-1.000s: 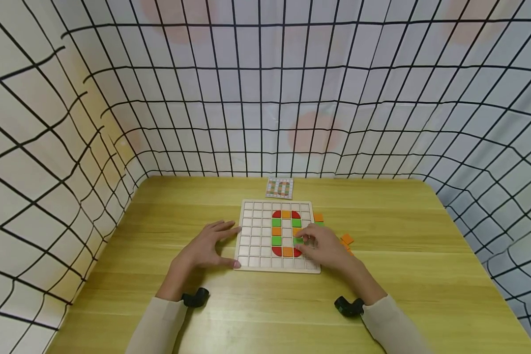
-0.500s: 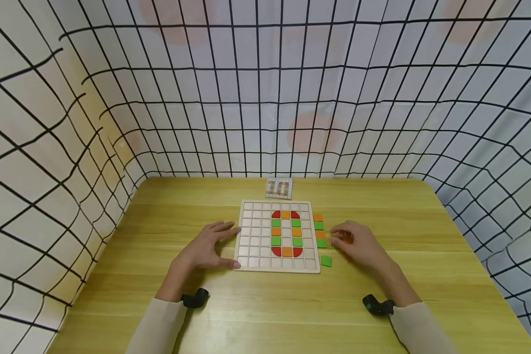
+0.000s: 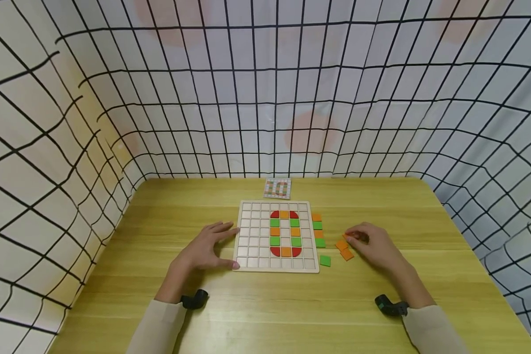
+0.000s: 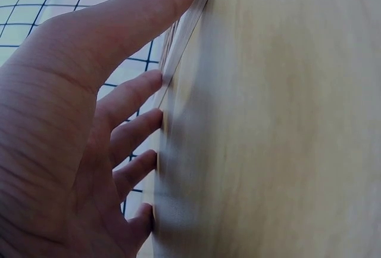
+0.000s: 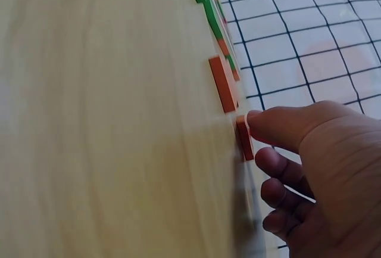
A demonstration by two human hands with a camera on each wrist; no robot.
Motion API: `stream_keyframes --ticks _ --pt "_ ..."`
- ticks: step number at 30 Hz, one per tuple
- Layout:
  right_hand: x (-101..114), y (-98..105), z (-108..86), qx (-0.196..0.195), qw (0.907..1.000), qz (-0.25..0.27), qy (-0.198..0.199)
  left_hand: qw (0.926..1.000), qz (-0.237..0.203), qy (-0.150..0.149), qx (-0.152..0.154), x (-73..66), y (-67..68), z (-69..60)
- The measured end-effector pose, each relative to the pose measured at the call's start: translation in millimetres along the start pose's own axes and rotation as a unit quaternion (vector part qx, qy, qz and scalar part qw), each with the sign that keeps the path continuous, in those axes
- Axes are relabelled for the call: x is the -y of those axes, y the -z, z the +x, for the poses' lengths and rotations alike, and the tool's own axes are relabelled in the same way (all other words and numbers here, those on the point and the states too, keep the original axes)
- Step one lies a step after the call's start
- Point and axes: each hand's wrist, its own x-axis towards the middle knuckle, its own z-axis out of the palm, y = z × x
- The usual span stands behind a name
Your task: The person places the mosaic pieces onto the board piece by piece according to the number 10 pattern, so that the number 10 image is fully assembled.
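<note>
A pale wooden grid board (image 3: 254,263) lies on the table, with red, orange and green tiles forming a closed ring on its right part. My left hand (image 3: 204,247) rests at the board's left edge, thumb and fingers spread and touching its side; the thumb (image 4: 137,19) shows large in the left wrist view. Right of the board, my right hand (image 3: 375,246) pinches an orange tile (image 5: 244,139) between thumb and fingers, low over the table. Loose orange tiles (image 3: 346,254) lie just left of those fingertips.
A column of orange and green tiles (image 3: 317,225) stands along the board's right edge. A single green tile (image 3: 325,261) lies near its lower right corner. Behind the board is a small pattern card (image 3: 277,189). Black-gridded white curtain (image 3: 265,118) surrounds the table.
My right hand has left the board's ring, where a green tile now lies flat, and moved right to the loose orange tiles, pinching one. The left hand has stayed at the board's edge.
</note>
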Motion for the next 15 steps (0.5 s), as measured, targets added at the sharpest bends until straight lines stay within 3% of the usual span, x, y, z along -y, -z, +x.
stream_keyframes --ticks 15 --pt "-16.7 7.6 5.7 0.029 0.9991 -0.015 0.027 1.0000 -0.004 0.003 -0.003 -0.1 -0.8 -1.3"
